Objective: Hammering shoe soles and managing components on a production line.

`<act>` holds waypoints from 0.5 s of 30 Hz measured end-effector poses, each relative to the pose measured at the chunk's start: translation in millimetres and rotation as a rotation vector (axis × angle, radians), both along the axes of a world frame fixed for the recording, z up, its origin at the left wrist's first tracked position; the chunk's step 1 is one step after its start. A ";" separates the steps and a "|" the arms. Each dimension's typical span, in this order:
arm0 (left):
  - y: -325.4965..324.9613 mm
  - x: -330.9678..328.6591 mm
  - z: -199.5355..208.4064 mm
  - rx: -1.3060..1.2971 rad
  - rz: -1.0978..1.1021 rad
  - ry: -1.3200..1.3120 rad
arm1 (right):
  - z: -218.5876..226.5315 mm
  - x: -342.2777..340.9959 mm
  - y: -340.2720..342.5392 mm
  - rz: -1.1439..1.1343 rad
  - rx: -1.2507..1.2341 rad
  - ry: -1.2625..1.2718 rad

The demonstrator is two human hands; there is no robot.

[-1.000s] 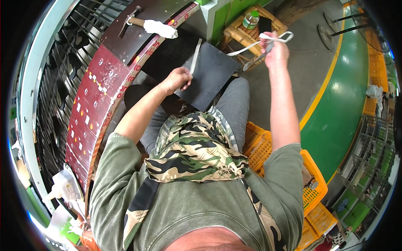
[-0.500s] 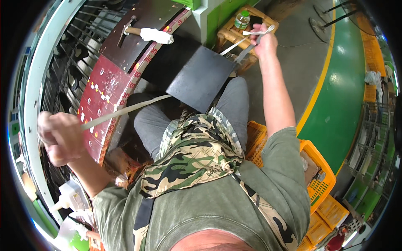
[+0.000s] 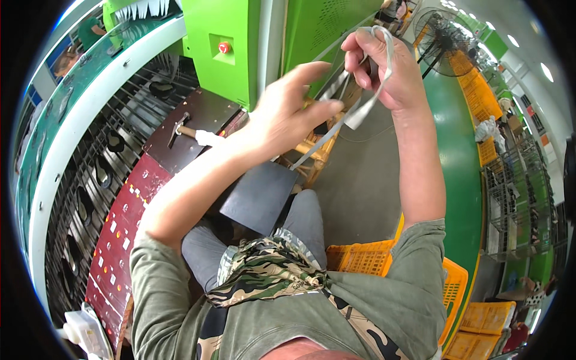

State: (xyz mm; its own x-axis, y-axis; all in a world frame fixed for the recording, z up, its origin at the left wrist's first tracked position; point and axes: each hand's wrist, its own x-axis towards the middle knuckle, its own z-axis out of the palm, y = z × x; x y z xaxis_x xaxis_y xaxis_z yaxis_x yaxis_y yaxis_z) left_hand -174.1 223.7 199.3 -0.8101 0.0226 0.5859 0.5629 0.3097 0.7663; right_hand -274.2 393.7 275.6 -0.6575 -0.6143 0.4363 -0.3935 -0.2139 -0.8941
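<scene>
A flat grey strap runs up from the dark square board that lies across my thighs. My right hand, raised high in front of me, has its fingers closed on the strap, which loops over them and hangs with a loose end. Just left of it, my left hand reaches toward the strap, slightly blurred. Its thumb and fingers are apart, and nothing is gripped between them.
A hammer with a white-wrapped handle lies on the dark red bench at my left. Beyond stands a green machine with a red button. Yellow crates sit at my right, and a black fan stands farther off.
My left hand has let go of its strap end at the far left and swung across to beside my right hand. The view has tilted up, and the strap now loops at my right hand.
</scene>
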 end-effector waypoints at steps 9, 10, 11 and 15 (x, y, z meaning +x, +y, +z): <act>78.6 -74.9 -16.3 0.287 -0.146 0.130 | 17.2 -29.7 30.8 -0.144 -0.173 -0.014; 81.2 -74.8 -10.5 0.269 -0.131 0.036 | 18.4 -30.2 34.2 -0.159 -0.220 -0.051; 84.8 -74.0 -5.1 0.265 -0.138 0.034 | 19.4 -31.8 37.2 -0.172 -0.268 -0.087; 101.4 -70.0 -10.6 0.466 -0.417 -0.199 | 0.1 -52.3 38.8 -0.300 -0.434 0.025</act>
State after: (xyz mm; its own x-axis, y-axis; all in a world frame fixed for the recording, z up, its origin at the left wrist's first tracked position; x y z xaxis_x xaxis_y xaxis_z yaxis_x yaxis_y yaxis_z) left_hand -244.1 325.1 188.8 -0.8822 0.1382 0.4501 0.3975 -0.2937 0.8693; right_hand -326.5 432.5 275.7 -0.7626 -0.1600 0.6268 -0.5147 -0.4370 -0.7377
